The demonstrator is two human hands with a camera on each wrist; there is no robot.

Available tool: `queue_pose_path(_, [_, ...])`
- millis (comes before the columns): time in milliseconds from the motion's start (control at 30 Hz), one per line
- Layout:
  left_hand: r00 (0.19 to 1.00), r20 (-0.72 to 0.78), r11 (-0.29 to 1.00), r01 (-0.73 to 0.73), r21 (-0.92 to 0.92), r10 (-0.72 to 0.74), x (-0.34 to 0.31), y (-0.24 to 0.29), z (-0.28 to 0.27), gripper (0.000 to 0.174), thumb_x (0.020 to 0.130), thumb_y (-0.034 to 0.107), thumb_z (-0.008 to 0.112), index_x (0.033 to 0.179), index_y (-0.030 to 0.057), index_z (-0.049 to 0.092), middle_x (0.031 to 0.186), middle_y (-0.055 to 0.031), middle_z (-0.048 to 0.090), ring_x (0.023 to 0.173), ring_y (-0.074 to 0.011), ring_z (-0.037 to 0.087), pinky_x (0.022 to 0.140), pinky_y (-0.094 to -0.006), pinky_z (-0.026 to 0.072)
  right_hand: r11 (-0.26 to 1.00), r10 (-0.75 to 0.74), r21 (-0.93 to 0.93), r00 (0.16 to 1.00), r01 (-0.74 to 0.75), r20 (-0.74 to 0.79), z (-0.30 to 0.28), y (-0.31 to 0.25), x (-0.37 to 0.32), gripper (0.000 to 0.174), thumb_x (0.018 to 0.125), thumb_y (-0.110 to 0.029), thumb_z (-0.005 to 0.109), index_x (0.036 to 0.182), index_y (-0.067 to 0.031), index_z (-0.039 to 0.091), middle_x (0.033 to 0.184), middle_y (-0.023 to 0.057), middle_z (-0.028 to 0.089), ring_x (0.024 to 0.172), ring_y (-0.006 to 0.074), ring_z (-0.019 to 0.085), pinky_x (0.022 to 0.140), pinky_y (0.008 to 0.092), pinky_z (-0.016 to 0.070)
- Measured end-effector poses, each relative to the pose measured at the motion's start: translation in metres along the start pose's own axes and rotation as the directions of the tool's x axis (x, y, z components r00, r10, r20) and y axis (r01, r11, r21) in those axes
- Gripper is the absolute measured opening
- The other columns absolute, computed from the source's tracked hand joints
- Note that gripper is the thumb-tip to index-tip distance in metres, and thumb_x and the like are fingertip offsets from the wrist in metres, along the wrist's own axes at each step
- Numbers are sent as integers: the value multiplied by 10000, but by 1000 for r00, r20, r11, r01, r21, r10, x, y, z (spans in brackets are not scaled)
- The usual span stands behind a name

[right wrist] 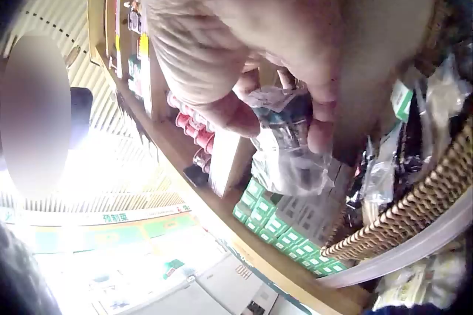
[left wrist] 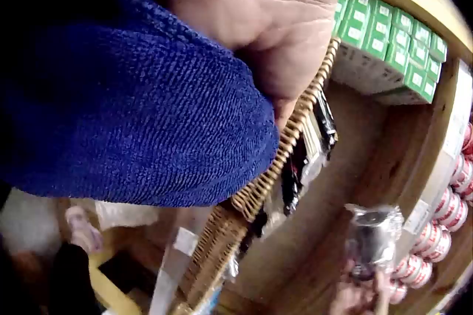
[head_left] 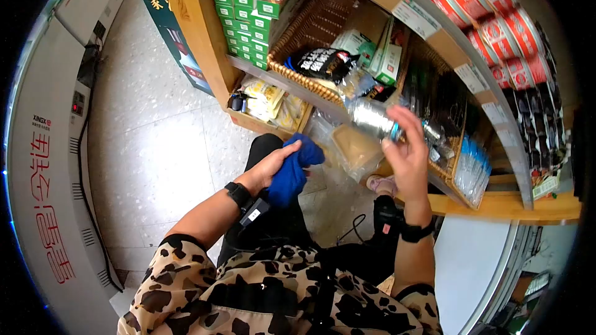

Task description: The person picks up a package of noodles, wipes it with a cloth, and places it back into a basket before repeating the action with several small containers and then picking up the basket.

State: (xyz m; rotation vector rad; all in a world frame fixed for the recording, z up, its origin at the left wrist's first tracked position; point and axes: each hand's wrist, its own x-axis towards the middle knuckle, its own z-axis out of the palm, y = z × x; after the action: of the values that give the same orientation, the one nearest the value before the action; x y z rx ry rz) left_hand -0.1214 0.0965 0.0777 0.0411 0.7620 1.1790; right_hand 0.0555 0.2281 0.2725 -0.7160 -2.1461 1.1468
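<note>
My left hand (head_left: pixel 268 166) grips a bunched blue cloth (head_left: pixel 289 178) over my lap. In the left wrist view the cloth (left wrist: pixel 148 123) fills much of the picture, and its folds hide most of the fingers. My right hand (head_left: pixel 410 158) is raised in front of the shelf, holding a clear-plastic-wrapped package (head_left: pixel 372 118) between thumb and fingers. Something dark shows through the crinkled wrap of this package (right wrist: pixel 292 152) in the right wrist view. Close behind it in the head view is a wicker basket (head_left: pixel 304 85) with several bagged goods inside.
Green-ended boxes (head_left: pixel 248 15) stand stacked at the shelf's left. Red-and-white cans (head_left: pixel 496 31) are piled on the upper right shelf. Below the basket, a carton (head_left: pixel 248 122) holds yellow packets. A white freezer (head_left: pixel 46 167) runs along the left, beside the tiled floor (head_left: pixel 149 149).
</note>
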Motion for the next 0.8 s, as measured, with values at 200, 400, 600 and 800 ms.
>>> queue_pose_path(200, [974,-169,975,-117,191,150,6,3,-52,527,848,478,562,1045,-10,542,768,-82,598,629,-171,592,585,-298,500,994,-87,-64,995,90,52,35,14,125,373,750,-37,561,1123,-14,550,1109,103,552,1016,197,520,871,306,406])
queue_pose_path(400, [968,-166,980,-174,96,188,-2,6,-54,498,857,445,567,1039,-18,550,825,-116,618,691,-206,622,638,-325,520,968,34,-247,999,-36,-12,91,72,250,539,718,-175,637,1189,3,445,1150,232,538,1029,339,546,884,387,416])
queue_pose_path(600, [966,-172,981,-189,49,195,-10,13,-65,513,857,440,569,1082,-20,536,882,-117,616,721,-217,633,652,-335,528,709,62,-703,998,-49,-7,137,139,311,540,686,-221,673,1161,-10,526,1076,214,588,986,343,573,830,373,465])
queue_pose_path(800, [966,-171,981,-191,33,194,-8,15,-76,516,881,440,526,1123,-16,511,919,-139,617,754,-241,639,679,-357,534,695,245,-708,967,-126,69,131,224,344,502,691,-223,687,1130,-15,562,1098,223,583,1015,350,561,845,384,460])
